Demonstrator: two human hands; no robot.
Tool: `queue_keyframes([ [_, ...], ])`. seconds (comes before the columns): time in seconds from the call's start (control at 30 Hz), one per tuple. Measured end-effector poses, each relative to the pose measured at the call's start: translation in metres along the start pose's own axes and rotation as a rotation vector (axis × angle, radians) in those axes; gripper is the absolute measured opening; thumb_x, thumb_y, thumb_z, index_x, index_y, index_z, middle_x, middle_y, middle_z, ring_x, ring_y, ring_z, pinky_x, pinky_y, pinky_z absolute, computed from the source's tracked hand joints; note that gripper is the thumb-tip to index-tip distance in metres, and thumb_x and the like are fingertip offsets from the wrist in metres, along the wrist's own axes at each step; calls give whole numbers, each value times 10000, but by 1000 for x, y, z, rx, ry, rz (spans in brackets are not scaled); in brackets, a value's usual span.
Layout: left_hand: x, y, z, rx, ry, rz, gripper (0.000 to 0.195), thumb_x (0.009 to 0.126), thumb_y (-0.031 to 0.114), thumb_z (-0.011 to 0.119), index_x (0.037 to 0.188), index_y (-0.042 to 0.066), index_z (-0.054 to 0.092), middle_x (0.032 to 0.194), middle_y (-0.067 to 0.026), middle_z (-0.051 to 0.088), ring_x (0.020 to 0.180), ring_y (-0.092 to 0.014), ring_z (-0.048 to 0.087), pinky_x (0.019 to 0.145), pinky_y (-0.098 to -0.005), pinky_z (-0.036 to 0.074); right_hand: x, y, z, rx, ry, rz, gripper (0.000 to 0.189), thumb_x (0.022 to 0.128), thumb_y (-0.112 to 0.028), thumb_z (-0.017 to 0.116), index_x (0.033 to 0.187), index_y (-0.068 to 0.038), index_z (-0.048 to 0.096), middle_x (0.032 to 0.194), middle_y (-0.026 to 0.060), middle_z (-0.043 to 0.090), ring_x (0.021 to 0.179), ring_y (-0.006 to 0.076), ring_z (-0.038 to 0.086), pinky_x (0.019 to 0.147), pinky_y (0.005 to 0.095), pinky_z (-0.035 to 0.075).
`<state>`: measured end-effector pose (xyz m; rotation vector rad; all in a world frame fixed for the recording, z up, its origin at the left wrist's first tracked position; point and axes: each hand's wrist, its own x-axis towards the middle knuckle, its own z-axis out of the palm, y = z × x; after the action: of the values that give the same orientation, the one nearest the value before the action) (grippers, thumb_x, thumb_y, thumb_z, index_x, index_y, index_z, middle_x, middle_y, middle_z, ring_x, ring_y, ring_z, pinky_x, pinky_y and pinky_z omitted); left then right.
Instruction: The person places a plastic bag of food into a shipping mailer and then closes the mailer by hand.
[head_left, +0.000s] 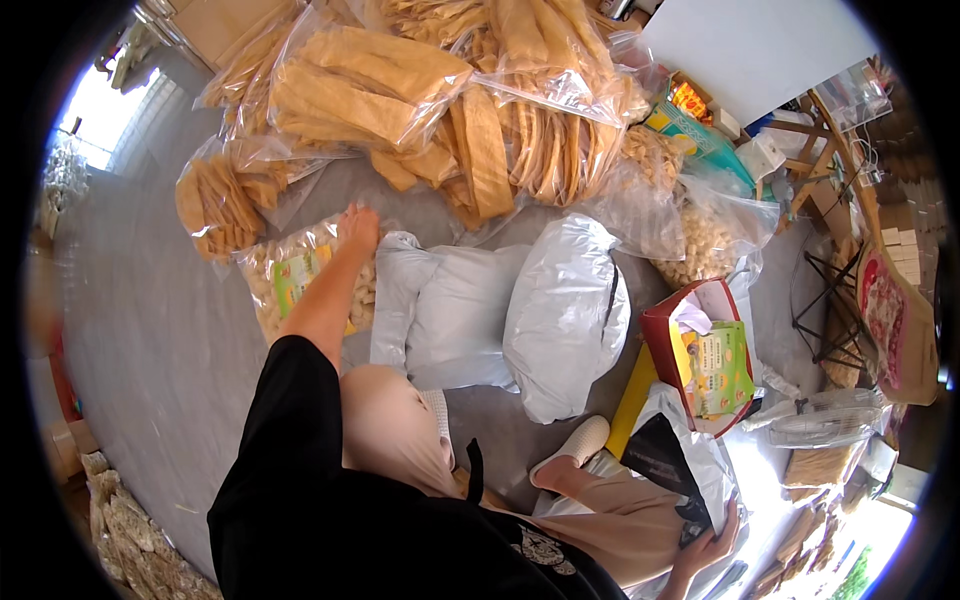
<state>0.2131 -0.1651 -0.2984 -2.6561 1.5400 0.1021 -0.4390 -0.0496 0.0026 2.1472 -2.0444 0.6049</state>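
Note:
My left hand (360, 226) rests on the upper edge of a clear plastic bag of pale, chunky pieces (259, 277) with a green and yellow printed card inside; whether its fingers grip the bag cannot be told. At the lower right, my right hand (709, 544) holds the edge of a grey-white plastic mailing bag (712, 457), whose black inside shows. Between my arms, a full grey-white mailing bag (465, 315) lies on the floor, and another bulging one (562, 322) leans against its right side. A red-rimmed box (664, 326) of green printed cards (720, 367) stands above the held bag.
Large clear bags of tan, sheet-like dried food (367, 82) are piled ahead. A bag of pale chunks (701, 244) lies right of them. A yellow box (630, 405) is near my foot. Farther right are a fan (825, 420) and a black metal frame (825, 300).

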Motion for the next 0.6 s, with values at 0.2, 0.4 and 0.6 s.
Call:
queue_keyframes([
  [0.2,-45,-9,-33,-125,69,123,128,675,192,616,734,83,651,792,-115,609,878,-293,559,749,-414,412,11,-21,4,129,67,15,464,618,19,380,1035,39,582,877,199,576,780,350,549,753,404,422],
  [0.4,-114,-24,-54,-344,204,36,101,758,86,515,794,22,584,841,-161,567,812,-369,540,703,-456,413,7,-24,1,250,129,-75,489,593,65,362,1030,30,579,744,142,496,637,276,491,593,319,394],
  [0.6,-178,-48,-85,-332,259,-38,78,742,43,516,731,22,591,810,-165,561,811,-364,541,697,-451,411,-8,-13,-4,337,106,-29,510,569,85,342,1014,19,583,778,160,537,687,283,526,651,313,409],
])
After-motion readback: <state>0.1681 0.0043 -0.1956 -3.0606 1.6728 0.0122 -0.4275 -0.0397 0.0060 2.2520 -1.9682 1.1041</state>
